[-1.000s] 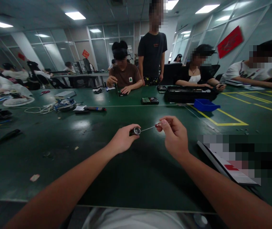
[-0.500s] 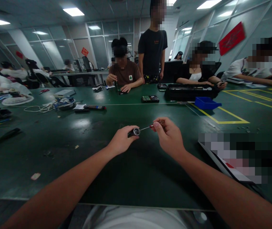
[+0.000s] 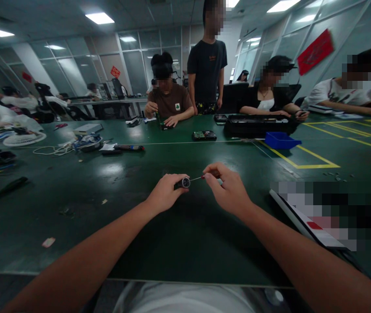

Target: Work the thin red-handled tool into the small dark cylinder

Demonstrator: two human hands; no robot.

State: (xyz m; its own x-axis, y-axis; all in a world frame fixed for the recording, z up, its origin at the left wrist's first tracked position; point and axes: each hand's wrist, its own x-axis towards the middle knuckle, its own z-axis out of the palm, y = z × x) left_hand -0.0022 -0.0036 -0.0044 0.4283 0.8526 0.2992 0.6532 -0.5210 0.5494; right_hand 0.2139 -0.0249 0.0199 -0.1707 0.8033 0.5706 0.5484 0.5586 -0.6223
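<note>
My left hand [image 3: 166,191] is closed around a small black cylinder [image 3: 186,182] whose round, silvery open end faces me and to the right. Its kind I cannot make out. Fingers of my right hand [image 3: 227,187] are closed on a screwdriver [image 3: 202,177] with a reddish handle, mostly hidden in the grip. The thin metal shaft points left, its tip at the rim of the cylinder's end. Whether the tip sits inside or just touches is too small to tell. Both hands are above the green table [image 3: 185,243].
Beyond my hands lie a circuit-board device [image 3: 204,135], a blue bin [image 3: 281,140] and a long black case [image 3: 260,125]. To the left are a dark-handled tool [image 3: 128,148] and coiled cables [image 3: 87,142]. Papers [image 3: 316,226] lie by my right forearm. Several people sit or stand around.
My right hand's fingers have shifted slightly on the screwdriver handle, the index finger lifting and uncurling a little. My left hand keeps the black cylinder almost still.
</note>
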